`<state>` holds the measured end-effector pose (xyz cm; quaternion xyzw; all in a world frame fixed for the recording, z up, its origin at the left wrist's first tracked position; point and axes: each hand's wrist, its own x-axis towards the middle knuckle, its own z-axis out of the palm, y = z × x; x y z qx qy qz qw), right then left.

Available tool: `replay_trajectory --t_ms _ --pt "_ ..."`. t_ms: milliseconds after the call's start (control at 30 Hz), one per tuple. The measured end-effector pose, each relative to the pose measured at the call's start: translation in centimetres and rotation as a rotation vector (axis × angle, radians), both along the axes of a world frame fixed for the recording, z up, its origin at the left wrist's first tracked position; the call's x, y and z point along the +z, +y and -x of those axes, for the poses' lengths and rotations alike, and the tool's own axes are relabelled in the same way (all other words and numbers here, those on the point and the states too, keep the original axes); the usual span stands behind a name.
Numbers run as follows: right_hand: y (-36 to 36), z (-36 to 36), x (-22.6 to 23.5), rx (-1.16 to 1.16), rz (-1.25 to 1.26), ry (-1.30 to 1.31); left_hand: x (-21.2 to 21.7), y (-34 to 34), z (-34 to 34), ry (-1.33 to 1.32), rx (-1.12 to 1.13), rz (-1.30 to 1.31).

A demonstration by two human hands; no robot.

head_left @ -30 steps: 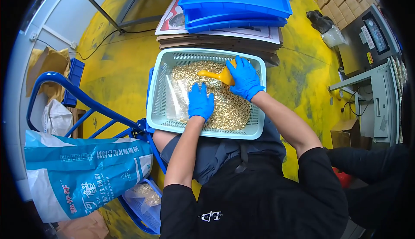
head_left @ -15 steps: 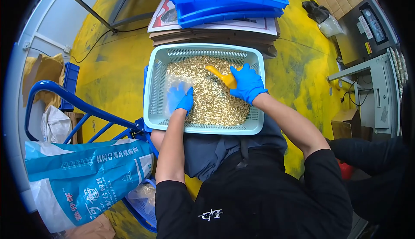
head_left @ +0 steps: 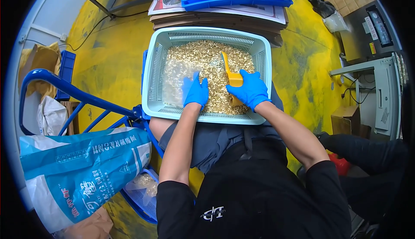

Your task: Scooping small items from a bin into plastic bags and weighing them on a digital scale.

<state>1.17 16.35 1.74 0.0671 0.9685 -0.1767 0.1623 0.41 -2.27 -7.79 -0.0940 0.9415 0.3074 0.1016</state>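
I see my right hand [head_left: 250, 89] gripping the yellow scoop [head_left: 231, 75] in the basket [head_left: 151, 72], its long axis running near-to-far, blade pointing far. My left hand [head_left: 195, 92] lies spread on the grain [head_left: 203, 57].

Right hand [head_left: 250, 89] grips scoop [head_left: 232, 76]; pellets, perhaps.

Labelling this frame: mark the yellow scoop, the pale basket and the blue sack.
yellow scoop [head_left: 231, 75], head view, on its blade.
pale basket [head_left: 152, 81], head view, on its left wall.
blue sack [head_left: 93, 167], head view, on its printed side.
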Motion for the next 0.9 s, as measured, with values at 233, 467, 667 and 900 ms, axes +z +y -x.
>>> replay_trajectory --t_ms 233,467,667,900 --pt "-1.7 -2.1 -0.3 0.004 0.049 -0.038 1.0 2.0 -1.7 -0.069 -0.018 -0.194" --pt "-2.3 -1.6 -1.5 -0.118 0.231 -0.084 0.1 3.4 -1.9 -0.191 -0.058 -0.277" --pt "-2.0 -1.6 -4.3 -0.224 0.458 -0.035 0.3 3.6 -3.2 -0.358 0.055 -1.021" --pt "0.8 -2.9 -5.9 -0.660 1.240 -0.068 4.3 0.7 -2.0 -0.149 0.216 -1.005"
